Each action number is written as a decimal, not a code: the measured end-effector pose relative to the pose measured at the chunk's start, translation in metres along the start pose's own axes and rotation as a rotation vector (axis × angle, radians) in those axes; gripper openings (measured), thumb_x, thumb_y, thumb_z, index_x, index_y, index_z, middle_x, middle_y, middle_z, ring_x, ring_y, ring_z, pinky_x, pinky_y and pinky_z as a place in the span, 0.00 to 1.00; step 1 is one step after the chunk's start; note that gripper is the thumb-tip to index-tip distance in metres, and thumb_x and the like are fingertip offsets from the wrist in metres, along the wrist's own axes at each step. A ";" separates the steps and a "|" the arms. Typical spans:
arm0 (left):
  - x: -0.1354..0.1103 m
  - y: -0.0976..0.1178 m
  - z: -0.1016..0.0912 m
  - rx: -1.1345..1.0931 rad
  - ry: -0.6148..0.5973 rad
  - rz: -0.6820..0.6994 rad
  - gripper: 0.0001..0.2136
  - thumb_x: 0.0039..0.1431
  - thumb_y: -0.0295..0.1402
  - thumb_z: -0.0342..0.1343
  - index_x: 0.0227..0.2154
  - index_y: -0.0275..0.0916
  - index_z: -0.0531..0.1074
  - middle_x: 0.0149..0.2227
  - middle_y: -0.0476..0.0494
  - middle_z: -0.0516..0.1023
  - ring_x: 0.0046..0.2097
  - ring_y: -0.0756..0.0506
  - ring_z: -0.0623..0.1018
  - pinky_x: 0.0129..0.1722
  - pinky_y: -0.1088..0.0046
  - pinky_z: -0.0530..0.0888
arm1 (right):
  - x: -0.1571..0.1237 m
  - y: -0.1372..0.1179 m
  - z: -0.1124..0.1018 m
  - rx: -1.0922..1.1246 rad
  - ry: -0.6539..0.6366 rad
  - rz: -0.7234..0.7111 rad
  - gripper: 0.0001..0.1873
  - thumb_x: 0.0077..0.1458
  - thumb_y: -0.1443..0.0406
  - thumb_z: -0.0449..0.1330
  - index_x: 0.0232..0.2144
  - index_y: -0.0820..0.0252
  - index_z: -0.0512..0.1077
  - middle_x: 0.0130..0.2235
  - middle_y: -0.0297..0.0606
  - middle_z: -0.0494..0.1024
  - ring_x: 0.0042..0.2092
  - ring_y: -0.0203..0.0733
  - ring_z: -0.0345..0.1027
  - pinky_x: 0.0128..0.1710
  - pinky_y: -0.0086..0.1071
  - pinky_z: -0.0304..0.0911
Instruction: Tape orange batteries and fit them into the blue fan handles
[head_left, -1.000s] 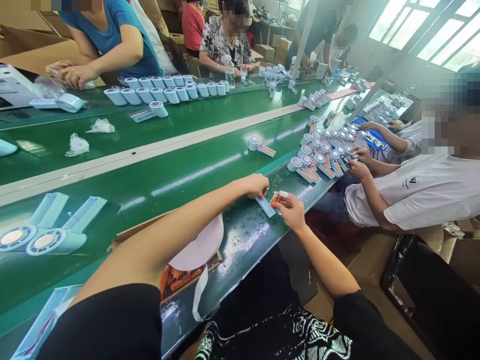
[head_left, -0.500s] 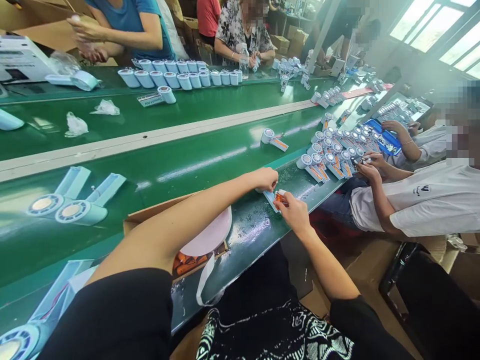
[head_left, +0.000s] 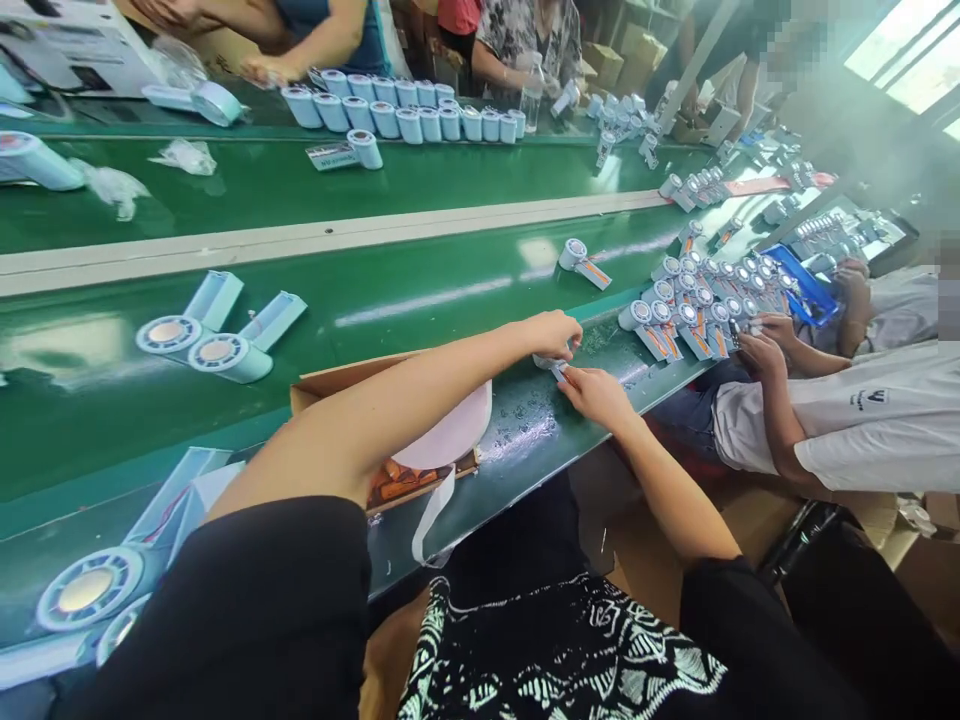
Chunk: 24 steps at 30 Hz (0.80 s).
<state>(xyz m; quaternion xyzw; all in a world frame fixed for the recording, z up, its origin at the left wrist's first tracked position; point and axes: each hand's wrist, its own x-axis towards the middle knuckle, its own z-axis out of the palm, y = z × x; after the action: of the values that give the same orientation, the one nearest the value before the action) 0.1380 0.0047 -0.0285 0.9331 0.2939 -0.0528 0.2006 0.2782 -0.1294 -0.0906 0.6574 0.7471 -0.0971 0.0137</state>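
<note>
My left hand (head_left: 556, 334) is closed, fingertips bent down just above a light-blue handheld fan (head_left: 551, 365). What its fingers pinch, if anything, is too small to tell. My right hand (head_left: 600, 396) grips that fan's handle from the near side, thumb and forefinger pressed on it. The hands cover most of the fan, which is low over the table's near edge. Under my left forearm a cardboard box (head_left: 330, 392) holds orange batteries (head_left: 405, 478). A pale pink roll (head_left: 454, 432) lies on it, a white strip (head_left: 433, 515) hanging from it.
Two open fan bodies (head_left: 231, 357) lie on the green table (head_left: 420, 250), with more at the near left. One fan (head_left: 576, 254) lies beyond my hands. Several fans with orange batteries (head_left: 690, 300) crowd the right, beside a co-worker's hands (head_left: 765, 345). Upright blue fans (head_left: 409, 125) stand across.
The orange battery that showed in my right fingers is now mostly hidden at the fan's handle. My right hand has closed in nearer to the left. The view has shifted, moving the scene rightward.
</note>
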 end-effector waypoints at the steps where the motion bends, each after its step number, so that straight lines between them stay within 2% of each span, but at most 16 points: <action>1: -0.019 -0.005 -0.003 -0.017 0.083 0.021 0.19 0.62 0.34 0.64 0.55 0.38 0.79 0.55 0.40 0.83 0.52 0.42 0.80 0.48 0.72 0.71 | 0.002 0.006 0.000 0.031 0.017 0.003 0.16 0.72 0.58 0.56 0.54 0.52 0.79 0.47 0.42 0.87 0.47 0.47 0.80 0.40 0.31 0.63; 3: -0.072 -0.019 -0.001 -0.038 0.303 0.073 0.19 0.65 0.39 0.64 0.55 0.38 0.77 0.55 0.38 0.82 0.55 0.40 0.78 0.53 0.68 0.71 | 0.012 0.018 0.003 0.107 0.108 0.021 0.17 0.71 0.57 0.57 0.55 0.52 0.80 0.45 0.42 0.88 0.43 0.45 0.80 0.38 0.31 0.62; 4: -0.105 -0.027 0.004 -0.034 0.405 0.090 0.16 0.67 0.42 0.62 0.51 0.38 0.78 0.51 0.38 0.82 0.54 0.40 0.77 0.53 0.66 0.72 | 0.021 0.023 0.004 0.146 0.166 0.031 0.18 0.71 0.57 0.57 0.54 0.52 0.81 0.44 0.42 0.88 0.41 0.44 0.80 0.37 0.31 0.61; 5: -0.140 -0.034 0.012 -0.010 0.452 0.098 0.13 0.68 0.44 0.61 0.46 0.39 0.78 0.47 0.39 0.82 0.51 0.39 0.78 0.51 0.64 0.73 | 0.033 0.026 0.006 0.180 0.214 0.040 0.18 0.70 0.55 0.57 0.51 0.54 0.83 0.42 0.43 0.88 0.39 0.44 0.79 0.37 0.31 0.61; 7: -0.205 -0.044 0.033 0.021 0.374 0.110 0.12 0.72 0.43 0.57 0.41 0.41 0.79 0.43 0.41 0.82 0.47 0.40 0.78 0.50 0.62 0.73 | 0.066 0.023 0.009 0.240 0.278 0.061 0.19 0.69 0.53 0.59 0.44 0.57 0.85 0.37 0.43 0.87 0.36 0.44 0.77 0.36 0.31 0.60; 8: -0.233 -0.047 0.045 0.036 0.320 0.097 0.11 0.72 0.43 0.57 0.42 0.42 0.79 0.45 0.41 0.83 0.48 0.39 0.79 0.51 0.60 0.74 | 0.086 0.018 0.009 0.271 0.298 0.074 0.19 0.68 0.53 0.59 0.41 0.57 0.85 0.35 0.42 0.86 0.36 0.44 0.76 0.37 0.32 0.59; 9: -0.255 -0.049 0.056 0.047 0.280 0.045 0.12 0.70 0.43 0.58 0.47 0.42 0.79 0.51 0.39 0.82 0.53 0.37 0.78 0.54 0.57 0.74 | 0.107 0.011 0.008 0.310 0.314 0.095 0.18 0.67 0.53 0.61 0.39 0.58 0.85 0.35 0.42 0.86 0.36 0.45 0.76 0.37 0.32 0.59; 10: -0.270 -0.050 0.065 0.052 0.241 -0.007 0.15 0.69 0.43 0.60 0.52 0.42 0.78 0.56 0.37 0.81 0.58 0.34 0.76 0.57 0.54 0.74 | 0.128 0.003 0.007 0.365 0.332 0.120 0.15 0.66 0.54 0.63 0.39 0.57 0.85 0.35 0.41 0.86 0.38 0.46 0.76 0.38 0.32 0.60; 12: -0.284 -0.050 0.079 0.044 0.171 -0.101 0.24 0.67 0.42 0.60 0.63 0.43 0.72 0.66 0.35 0.75 0.67 0.30 0.70 0.63 0.47 0.71 | 0.167 -0.015 0.003 0.500 0.376 0.179 0.10 0.62 0.59 0.66 0.40 0.56 0.85 0.39 0.41 0.87 0.41 0.47 0.77 0.42 0.32 0.62; 14: -0.282 -0.047 0.083 0.027 0.099 -0.158 0.31 0.65 0.41 0.60 0.69 0.43 0.65 0.71 0.34 0.68 0.72 0.28 0.64 0.67 0.42 0.67 | 0.195 -0.030 -0.001 0.607 0.414 0.206 0.08 0.60 0.63 0.65 0.40 0.57 0.83 0.42 0.41 0.87 0.44 0.47 0.77 0.45 0.33 0.64; 16: -0.275 -0.045 0.082 0.031 0.050 -0.201 0.36 0.61 0.38 0.61 0.72 0.43 0.61 0.72 0.33 0.66 0.74 0.27 0.61 0.69 0.39 0.64 | 0.209 -0.042 -0.005 0.649 0.442 0.193 0.09 0.62 0.64 0.62 0.41 0.58 0.82 0.46 0.42 0.87 0.47 0.46 0.76 0.49 0.33 0.66; 19: -0.273 -0.042 0.078 0.070 0.081 -0.233 0.37 0.55 0.32 0.63 0.69 0.43 0.66 0.68 0.33 0.72 0.73 0.24 0.62 0.68 0.37 0.64 | 0.193 -0.054 -0.009 0.745 0.580 0.198 0.13 0.64 0.62 0.59 0.47 0.61 0.79 0.55 0.47 0.83 0.55 0.46 0.73 0.55 0.34 0.66; 21: -0.285 -0.039 0.078 0.105 0.240 -0.203 0.34 0.54 0.33 0.65 0.66 0.40 0.69 0.63 0.33 0.77 0.70 0.22 0.64 0.67 0.35 0.65 | 0.156 -0.062 -0.009 0.953 0.684 0.174 0.17 0.66 0.57 0.58 0.49 0.61 0.76 0.54 0.48 0.82 0.51 0.44 0.74 0.49 0.33 0.70; 22: -0.294 -0.036 0.079 0.129 0.363 -0.191 0.32 0.55 0.34 0.65 0.65 0.39 0.69 0.60 0.32 0.78 0.69 0.21 0.64 0.67 0.35 0.65 | 0.131 -0.068 -0.008 1.100 0.683 0.128 0.19 0.66 0.53 0.57 0.50 0.60 0.76 0.50 0.46 0.83 0.44 0.42 0.75 0.42 0.32 0.70; 23: -0.304 -0.032 0.081 0.156 0.499 -0.190 0.32 0.56 0.36 0.66 0.64 0.39 0.69 0.58 0.32 0.79 0.69 0.21 0.64 0.67 0.34 0.65 | 0.103 -0.076 -0.007 1.233 0.573 0.027 0.23 0.68 0.48 0.55 0.49 0.59 0.75 0.45 0.44 0.84 0.35 0.39 0.74 0.32 0.30 0.68; 24: -0.314 -0.027 0.082 0.186 0.628 -0.204 0.31 0.57 0.37 0.66 0.63 0.39 0.69 0.57 0.33 0.80 0.69 0.21 0.63 0.67 0.34 0.66 | 0.073 -0.087 -0.004 1.339 0.366 -0.120 0.27 0.68 0.44 0.54 0.50 0.58 0.76 0.43 0.43 0.84 0.30 0.37 0.72 0.26 0.29 0.64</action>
<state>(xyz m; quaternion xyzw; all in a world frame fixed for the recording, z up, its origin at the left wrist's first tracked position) -0.1337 -0.1740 -0.0447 0.8840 0.4269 0.1905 0.0081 0.1836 -0.0677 -0.0861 0.4879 0.5518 -0.4250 -0.5262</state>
